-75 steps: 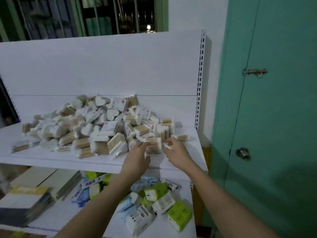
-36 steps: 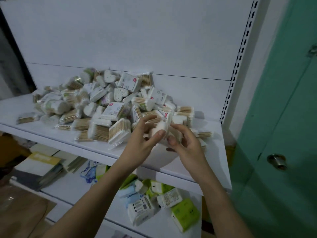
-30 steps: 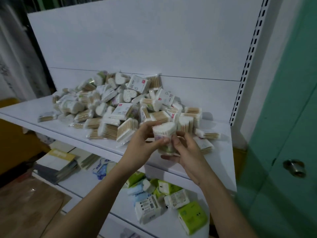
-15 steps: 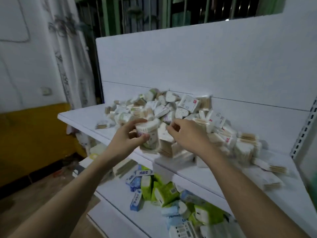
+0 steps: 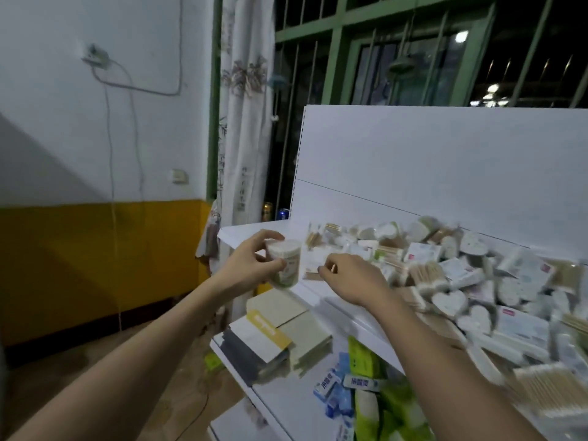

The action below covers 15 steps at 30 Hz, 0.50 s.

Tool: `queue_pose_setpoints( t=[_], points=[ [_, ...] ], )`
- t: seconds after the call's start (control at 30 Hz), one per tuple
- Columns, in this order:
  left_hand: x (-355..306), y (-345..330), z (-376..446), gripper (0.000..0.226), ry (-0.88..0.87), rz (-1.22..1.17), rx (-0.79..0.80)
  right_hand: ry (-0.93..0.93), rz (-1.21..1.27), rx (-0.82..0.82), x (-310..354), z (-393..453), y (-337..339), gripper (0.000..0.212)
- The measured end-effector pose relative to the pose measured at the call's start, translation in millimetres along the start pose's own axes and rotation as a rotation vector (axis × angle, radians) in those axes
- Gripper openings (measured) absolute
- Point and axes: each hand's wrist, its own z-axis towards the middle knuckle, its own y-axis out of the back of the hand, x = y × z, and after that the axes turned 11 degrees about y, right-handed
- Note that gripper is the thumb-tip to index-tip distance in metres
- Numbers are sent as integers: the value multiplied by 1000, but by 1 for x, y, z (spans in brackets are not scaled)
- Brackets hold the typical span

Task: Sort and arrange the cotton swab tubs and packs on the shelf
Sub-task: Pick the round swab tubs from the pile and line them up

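Note:
My left hand [image 5: 251, 265] grips a round clear tub of cotton swabs [image 5: 285, 263], upright, above the left front part of the white shelf [image 5: 254, 230]. My right hand [image 5: 353, 276] hovers just right of the tub with its fingers loosely curled, over the near edge of the pile; whether it holds anything I cannot tell. The pile of swab tubs and packs [image 5: 461, 275] covers the shelf's middle and right: heart-shaped tubs, round tubs, flat packs with wooden sticks.
The lower shelf holds stacked flat boxes [image 5: 273, 332] and green and blue tissue packs [image 5: 366, 393]. Left of the shelf unit are a curtain [image 5: 241, 122], a white and yellow wall [image 5: 95, 249] with a hanging cable, and two cans [image 5: 275, 211] behind the shelf end.
My view has swung left. My left hand has carried the round tub leftward to the shelf's left end. My right hand has let go of the tub and followed beside it.

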Motion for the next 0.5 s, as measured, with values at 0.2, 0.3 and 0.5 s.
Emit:
queue_pose_setpoints(
  t=[0.2,0.3,0.5],
  points=[
    [41,38,73,39,21,-27,-25,-58,88,-42,7,84,-48,29],
    [58,51,117,42,8,-28,-13,-73,125,-67,-2,131,-69,28],
    [81,74,213,33,58,-11,46,-156,204,-132,-24,222,-105,25]
  ],
)
